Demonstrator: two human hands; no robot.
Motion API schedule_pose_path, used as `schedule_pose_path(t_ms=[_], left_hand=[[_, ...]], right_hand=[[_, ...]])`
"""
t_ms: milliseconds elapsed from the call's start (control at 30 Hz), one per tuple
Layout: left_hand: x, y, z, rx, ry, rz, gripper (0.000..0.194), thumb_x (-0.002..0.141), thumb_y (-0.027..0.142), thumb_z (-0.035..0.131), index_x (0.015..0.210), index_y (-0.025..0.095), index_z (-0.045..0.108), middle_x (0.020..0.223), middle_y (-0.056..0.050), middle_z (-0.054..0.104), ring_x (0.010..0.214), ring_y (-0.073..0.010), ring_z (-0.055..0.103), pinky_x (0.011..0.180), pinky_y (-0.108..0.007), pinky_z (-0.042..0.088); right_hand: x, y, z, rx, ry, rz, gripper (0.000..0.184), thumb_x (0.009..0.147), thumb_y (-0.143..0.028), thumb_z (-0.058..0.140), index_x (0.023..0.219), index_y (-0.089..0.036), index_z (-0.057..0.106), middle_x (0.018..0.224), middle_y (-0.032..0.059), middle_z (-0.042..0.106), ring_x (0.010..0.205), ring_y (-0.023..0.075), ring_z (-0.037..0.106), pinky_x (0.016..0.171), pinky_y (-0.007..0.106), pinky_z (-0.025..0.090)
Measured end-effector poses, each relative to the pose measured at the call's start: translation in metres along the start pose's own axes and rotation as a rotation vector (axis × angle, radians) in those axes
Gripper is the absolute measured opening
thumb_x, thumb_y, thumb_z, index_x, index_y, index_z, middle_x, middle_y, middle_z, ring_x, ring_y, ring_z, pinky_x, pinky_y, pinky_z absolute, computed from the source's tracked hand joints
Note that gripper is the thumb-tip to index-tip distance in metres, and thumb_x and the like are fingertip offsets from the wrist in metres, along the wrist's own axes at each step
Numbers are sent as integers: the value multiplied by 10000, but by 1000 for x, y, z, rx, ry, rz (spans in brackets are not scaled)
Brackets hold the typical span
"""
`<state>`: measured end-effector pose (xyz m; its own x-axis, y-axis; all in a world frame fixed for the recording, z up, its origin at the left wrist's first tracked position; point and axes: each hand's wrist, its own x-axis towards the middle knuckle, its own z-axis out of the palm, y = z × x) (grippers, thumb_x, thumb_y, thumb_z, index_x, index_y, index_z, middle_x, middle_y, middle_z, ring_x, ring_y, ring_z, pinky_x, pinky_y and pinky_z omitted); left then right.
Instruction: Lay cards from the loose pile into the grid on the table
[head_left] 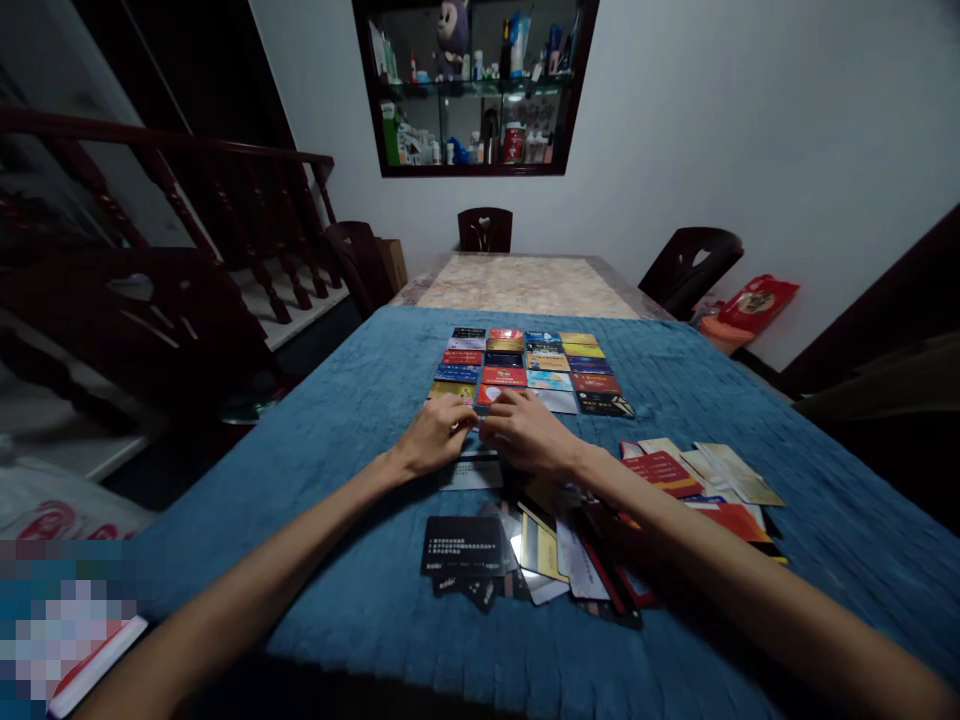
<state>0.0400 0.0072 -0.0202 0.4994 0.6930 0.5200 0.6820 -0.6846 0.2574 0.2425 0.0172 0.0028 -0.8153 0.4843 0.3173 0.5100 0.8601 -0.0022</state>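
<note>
Colourful plastic cards lie in neat rows and columns on the blue tablecloth [352,420], among them a black card [606,403] at the near right corner. At the near edge of this grid my left hand [437,435], with a ring on one finger, has its fingers curled in. My right hand [531,430] meets it, fingers bent and pinched. Between the fingertips shows a thin pale edge, seemingly a card, mostly hidden by the hands. Just below them a white card [471,474] with a dark stripe lies flat.
Loose cards lie in a near pile with a black card [462,546] on top. Another pile with a red card [661,472] is beside my right forearm. A patterned tabletop [525,285] and chairs [485,232] stand beyond. A white-and-red object [97,665] is at lower left.
</note>
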Motion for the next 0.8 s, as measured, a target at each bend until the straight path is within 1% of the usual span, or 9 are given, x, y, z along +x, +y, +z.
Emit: schedule_pose_path(t_ms=[167, 300, 400, 533, 633, 700, 800], left_hand=[[-9, 2, 7, -54, 54, 6, 164, 866, 63, 544, 835, 160, 671, 823, -35, 662, 812, -165, 609, 784, -307, 493], [-14, 2, 9, -61, 63, 21, 147, 868, 70, 556, 841, 153, 675, 824, -43, 660, 820, -170, 607, 779, -311, 491], [-15, 7, 9, -97, 44, 55, 149, 873, 76, 550, 854, 142, 682, 819, -52, 651, 794, -164, 597, 742, -300, 490], [-14, 23, 7, -196, 2, 103, 139, 898, 128, 551, 878, 145, 687, 838, -56, 652, 803, -162, 594, 738, -303, 493], [-13, 39, 5, -273, -46, 168, 139, 912, 166, 555, 940, 145, 689, 887, -67, 668, 858, -179, 590, 784, -335, 500], [-12, 49, 4, -301, -112, 225, 158, 913, 185, 560, 1000, 147, 687, 937, -78, 678, 910, -196, 578, 830, -362, 500], [-10, 65, 5, -295, -250, 292, 199, 898, 193, 582, 1073, 167, 675, 1060, -94, 685, 1028, -229, 547, 936, -412, 473]], right_hand=[[-6, -11, -2, 27, -42, -27, 121, 928, -209, 560, 882, -199, 671, 905, 54, 698, 932, 213, 472, 734, 340, 235], [-15, -7, -5, 24, -62, 12, 151, 938, -218, 543, 869, -200, 676, 905, 58, 694, 925, 212, 479, 727, 338, 231], [-26, -2, -8, 30, -85, 56, 127, 921, -219, 565, 875, -199, 682, 919, 64, 692, 955, 225, 493, 735, 339, 245], [-48, 2, -13, 64, -123, 94, 104, 899, -199, 585, 893, -202, 689, 919, 60, 685, 956, 228, 516, 765, 342, 282], [-65, 4, -18, 102, -124, 118, 104, 898, -212, 596, 932, -210, 694, 945, 61, 685, 957, 230, 527, 783, 348, 305], [-76, 6, -21, 129, -120, 136, 112, 909, -225, 588, 944, -211, 694, 958, 66, 686, 958, 229, 531, 786, 349, 317], [-89, 9, -21, 168, -109, 165, 143, 931, -219, 548, 947, -204, 689, 961, 74, 684, 954, 223, 529, 790, 351, 339]])
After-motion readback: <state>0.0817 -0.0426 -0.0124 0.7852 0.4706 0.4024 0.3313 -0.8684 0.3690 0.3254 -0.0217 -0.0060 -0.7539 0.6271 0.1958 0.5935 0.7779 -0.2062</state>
